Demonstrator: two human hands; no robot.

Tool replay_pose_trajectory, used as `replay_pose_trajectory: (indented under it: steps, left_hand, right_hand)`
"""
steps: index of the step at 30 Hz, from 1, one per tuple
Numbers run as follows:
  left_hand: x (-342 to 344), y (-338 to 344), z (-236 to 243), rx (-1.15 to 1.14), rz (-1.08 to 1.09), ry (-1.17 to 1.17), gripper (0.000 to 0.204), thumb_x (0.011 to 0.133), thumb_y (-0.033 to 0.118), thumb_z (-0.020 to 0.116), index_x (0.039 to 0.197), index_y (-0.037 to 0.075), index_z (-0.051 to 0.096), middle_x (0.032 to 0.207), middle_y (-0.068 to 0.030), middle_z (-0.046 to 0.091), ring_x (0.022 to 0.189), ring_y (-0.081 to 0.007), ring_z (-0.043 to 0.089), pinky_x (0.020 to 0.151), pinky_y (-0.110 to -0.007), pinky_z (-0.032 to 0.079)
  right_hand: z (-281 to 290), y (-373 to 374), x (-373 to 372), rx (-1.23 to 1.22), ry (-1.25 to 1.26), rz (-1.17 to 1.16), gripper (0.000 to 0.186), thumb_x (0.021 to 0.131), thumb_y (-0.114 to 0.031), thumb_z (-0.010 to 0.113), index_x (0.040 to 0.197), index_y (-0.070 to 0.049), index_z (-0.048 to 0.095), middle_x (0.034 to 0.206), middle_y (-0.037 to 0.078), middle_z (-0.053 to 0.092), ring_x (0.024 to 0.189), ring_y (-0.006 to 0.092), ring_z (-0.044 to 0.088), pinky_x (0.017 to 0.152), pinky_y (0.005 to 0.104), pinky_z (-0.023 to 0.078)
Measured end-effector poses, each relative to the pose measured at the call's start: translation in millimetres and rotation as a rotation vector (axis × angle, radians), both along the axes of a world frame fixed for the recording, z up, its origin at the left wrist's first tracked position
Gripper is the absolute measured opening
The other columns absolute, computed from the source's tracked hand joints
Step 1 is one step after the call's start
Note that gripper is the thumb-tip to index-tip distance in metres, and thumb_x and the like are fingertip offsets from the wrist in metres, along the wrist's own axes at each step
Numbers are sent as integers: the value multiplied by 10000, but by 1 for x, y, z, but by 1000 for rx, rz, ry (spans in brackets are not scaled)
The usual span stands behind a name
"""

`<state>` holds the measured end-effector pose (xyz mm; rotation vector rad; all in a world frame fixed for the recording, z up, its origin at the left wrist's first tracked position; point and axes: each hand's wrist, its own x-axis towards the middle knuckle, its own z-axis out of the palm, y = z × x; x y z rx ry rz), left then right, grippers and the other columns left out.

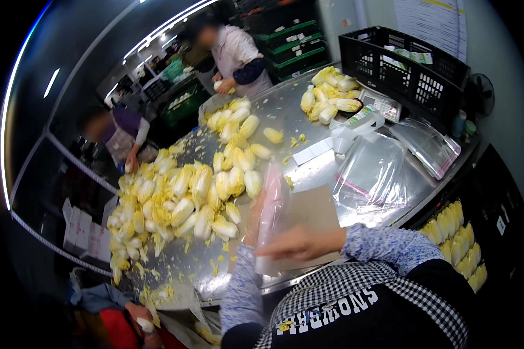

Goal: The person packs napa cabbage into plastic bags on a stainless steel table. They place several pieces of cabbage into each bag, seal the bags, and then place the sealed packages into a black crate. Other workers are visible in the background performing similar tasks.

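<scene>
A clear, pink-tinted plastic bag [273, 200] stands roughly upright in front of me, smeared by motion; I cannot make out what is in it. Behind its left side my left hand [252, 224] grips it, closed, with the fingertips mostly hidden. My right hand [308, 242] reaches across from the right, its fingers closed together on the bag's lower part. Under both hands lies a brown cardboard sheet [315, 208] on the metal table [215, 285]. Just left of the bag, yellow-white napa cabbage hearts [183, 210] lie heaped.
Flat clear bags [372, 171] and a white scale [381, 104] lie right of the cardboard. Beyond stands a black crate [402, 64]. More cabbages [332, 93] sit at the back. Packed cabbages [457, 244] are low right. Co-workers [241, 58] stand across, left and lower left.
</scene>
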<state>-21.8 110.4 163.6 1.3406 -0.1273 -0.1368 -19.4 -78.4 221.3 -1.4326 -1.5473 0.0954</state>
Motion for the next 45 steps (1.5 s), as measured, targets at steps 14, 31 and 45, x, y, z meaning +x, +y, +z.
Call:
replay_pose_trajectory:
  steps: [14,31,45]
  left_hand:
    - [-20,-66,144,945,263,-280,230,923,265,536,901,42,590,909,-167,641,800,-320,612,794,-405,449]
    - [38,-11,140,1146,299,-668,150,797,24,572,919,51,655,770,-98,668,708,-235,652,692,-342,506]
    - [-7,35,58,1319,118,-1118,296,698,-20,569,972,68,637,994,-122,649,952,-286,605,867,-433,459]
  right_hand:
    - [-163,-60,64,-193,802,-455,494,757,-143,779,1186,-8,575,916,47,679,857,139,639,747,279,518]
    - [-140,-38,51,-123,836,-381,449,779,-204,773,1146,-14,598,1052,77,656,942,153,619,857,285,487]
    - [-33,-112,51,312,1132,-432,215,965,-117,484,800,-20,583,797,152,688,708,202,672,690,320,558]
